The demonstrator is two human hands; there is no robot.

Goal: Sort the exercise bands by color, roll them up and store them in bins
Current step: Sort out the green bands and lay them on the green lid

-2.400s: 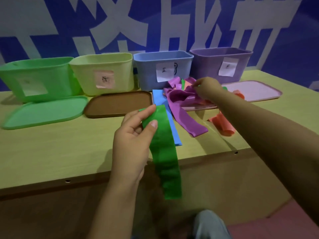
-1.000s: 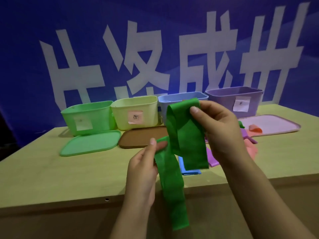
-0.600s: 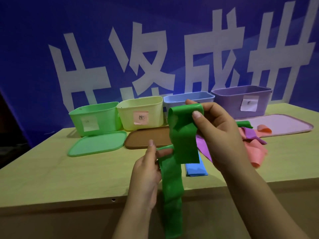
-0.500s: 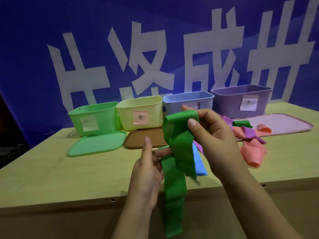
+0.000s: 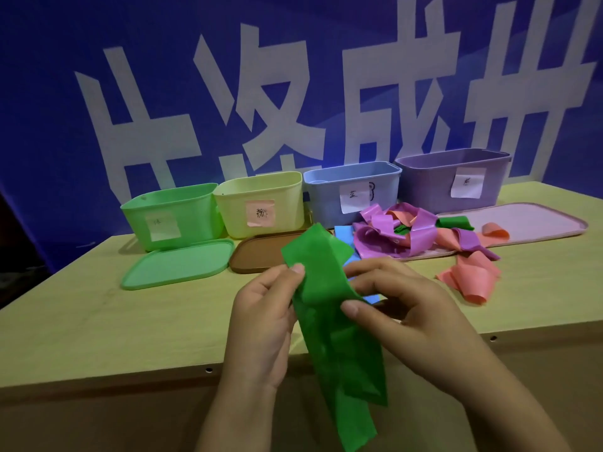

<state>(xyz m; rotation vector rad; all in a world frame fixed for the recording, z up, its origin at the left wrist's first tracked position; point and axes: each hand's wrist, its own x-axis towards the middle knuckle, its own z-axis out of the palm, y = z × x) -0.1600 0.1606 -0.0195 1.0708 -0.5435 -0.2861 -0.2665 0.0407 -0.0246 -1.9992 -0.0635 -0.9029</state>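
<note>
While the long green rubber exercise band (image 5: 329, 308) hangs folded over the table edge betw. both hands, its top end sticks up above the fingers and its tail drops below the wooden table (image 5: 98, 321). Left hand (image 5: 261, 324) pinches the band's left edge w/ thumb and fingers; right hand (image 5: 404, 308) pinches the right side, thumb on top. Vs. half a sec ago, right hand is lower and the raised loop has flattened.
</note>
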